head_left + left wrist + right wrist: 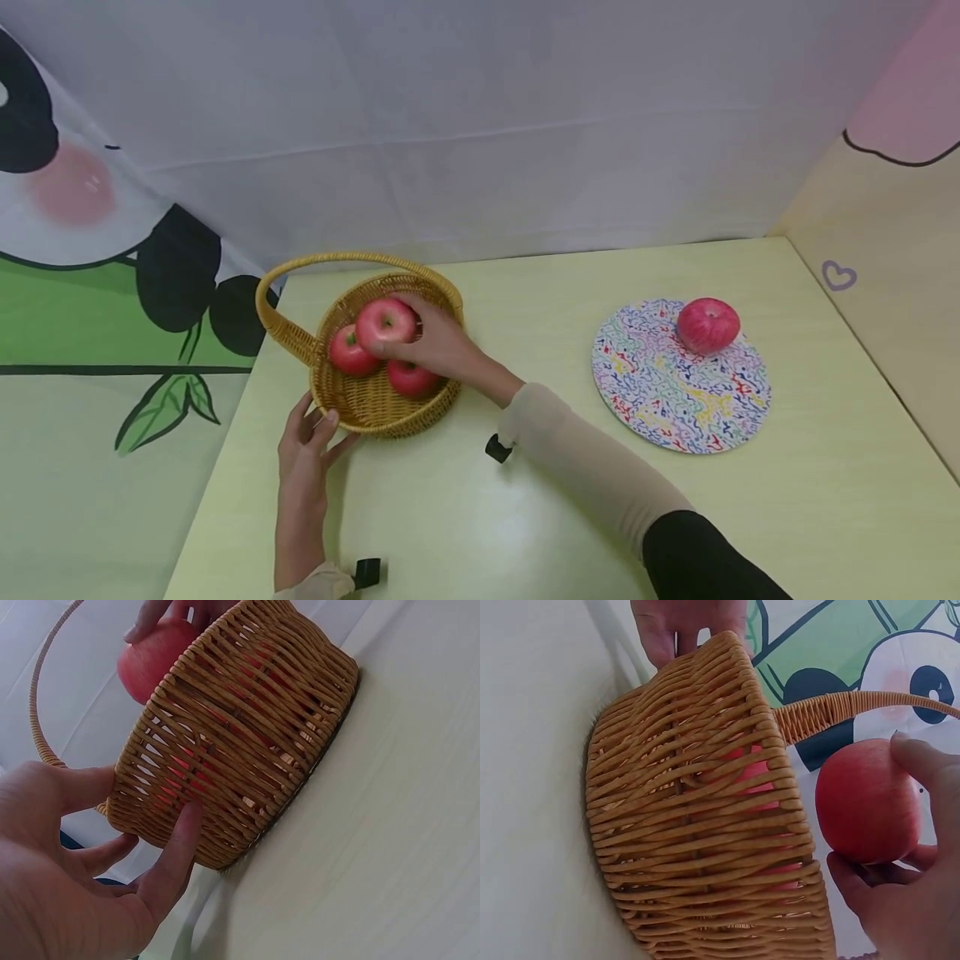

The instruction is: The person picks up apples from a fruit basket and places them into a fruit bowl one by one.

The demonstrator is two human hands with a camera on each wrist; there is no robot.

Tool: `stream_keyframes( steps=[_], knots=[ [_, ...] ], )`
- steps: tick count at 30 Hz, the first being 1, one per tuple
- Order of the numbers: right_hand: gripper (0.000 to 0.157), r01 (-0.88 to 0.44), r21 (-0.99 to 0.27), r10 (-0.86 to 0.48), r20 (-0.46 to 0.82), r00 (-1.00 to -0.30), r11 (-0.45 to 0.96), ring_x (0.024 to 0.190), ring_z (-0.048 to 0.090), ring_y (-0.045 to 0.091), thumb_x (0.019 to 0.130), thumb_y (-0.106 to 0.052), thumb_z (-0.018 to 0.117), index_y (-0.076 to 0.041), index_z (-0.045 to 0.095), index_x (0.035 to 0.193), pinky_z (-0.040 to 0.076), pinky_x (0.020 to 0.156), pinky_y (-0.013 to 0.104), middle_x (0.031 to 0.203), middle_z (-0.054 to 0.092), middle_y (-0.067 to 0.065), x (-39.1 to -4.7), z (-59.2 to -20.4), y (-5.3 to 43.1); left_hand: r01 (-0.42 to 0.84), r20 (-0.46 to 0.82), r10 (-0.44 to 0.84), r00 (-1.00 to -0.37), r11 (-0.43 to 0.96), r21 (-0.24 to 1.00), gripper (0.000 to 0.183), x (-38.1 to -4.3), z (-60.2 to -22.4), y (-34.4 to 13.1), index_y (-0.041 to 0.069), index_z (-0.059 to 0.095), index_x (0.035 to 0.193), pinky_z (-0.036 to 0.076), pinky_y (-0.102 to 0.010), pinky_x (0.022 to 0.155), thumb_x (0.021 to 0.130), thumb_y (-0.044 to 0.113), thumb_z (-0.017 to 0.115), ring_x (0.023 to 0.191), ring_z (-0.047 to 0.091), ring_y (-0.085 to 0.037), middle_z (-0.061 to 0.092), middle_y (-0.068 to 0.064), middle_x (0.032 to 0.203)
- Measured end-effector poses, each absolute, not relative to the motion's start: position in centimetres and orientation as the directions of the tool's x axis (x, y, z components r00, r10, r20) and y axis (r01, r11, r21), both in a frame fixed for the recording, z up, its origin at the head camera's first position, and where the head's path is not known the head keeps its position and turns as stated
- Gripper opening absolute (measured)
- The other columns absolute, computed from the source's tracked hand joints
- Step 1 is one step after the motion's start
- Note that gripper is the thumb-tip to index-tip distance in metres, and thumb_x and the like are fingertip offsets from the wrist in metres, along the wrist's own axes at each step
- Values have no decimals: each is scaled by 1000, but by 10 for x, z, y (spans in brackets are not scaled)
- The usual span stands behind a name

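Note:
A wicker basket [378,410] with a tall arched handle stands on the left of the table. My right hand [437,337] grips a red apple [386,324] between thumb and fingers, over the basket's opening. In the right wrist view this held apple [866,802] is raised above the rim. Two more red apples lie inside, one at the left [349,353] and one nearer the front [412,380], both partly covered. My left hand [303,454] holds the basket's near left side, its thumb at the rim and its fingers against the woven wall [247,742].
At the right of the table lies a round mat [645,392] with a multicoloured squiggle pattern. Another red apple [707,326] rests near its back edge. A pale cloth wall [480,192] rises behind the table, and printed panels flank it.

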State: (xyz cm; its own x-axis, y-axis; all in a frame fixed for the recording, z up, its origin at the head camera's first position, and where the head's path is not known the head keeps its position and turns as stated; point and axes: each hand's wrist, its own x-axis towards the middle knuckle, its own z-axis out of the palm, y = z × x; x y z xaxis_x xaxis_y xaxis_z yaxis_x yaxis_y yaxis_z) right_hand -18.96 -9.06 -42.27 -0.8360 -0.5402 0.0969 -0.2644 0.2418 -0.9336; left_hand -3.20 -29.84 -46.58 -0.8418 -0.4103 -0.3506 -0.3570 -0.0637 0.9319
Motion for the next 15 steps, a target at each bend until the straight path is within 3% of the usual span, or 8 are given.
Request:
stream_keyframes(
  steps=[15],
  knots=[
    [83, -292, -947, -642, 142, -753, 133, 127, 61, 12, 87, -42, 84, -22, 45, 156, 57, 99, 27, 146, 59, -1, -182, -426, -71, -342, -334, -417, -845, -58, 938, 66, -33, -466, -297, 34, 22, 166, 62, -22, 88, 109, 30, 55, 135, 50, -17, 34, -6, 165]
  ],
)
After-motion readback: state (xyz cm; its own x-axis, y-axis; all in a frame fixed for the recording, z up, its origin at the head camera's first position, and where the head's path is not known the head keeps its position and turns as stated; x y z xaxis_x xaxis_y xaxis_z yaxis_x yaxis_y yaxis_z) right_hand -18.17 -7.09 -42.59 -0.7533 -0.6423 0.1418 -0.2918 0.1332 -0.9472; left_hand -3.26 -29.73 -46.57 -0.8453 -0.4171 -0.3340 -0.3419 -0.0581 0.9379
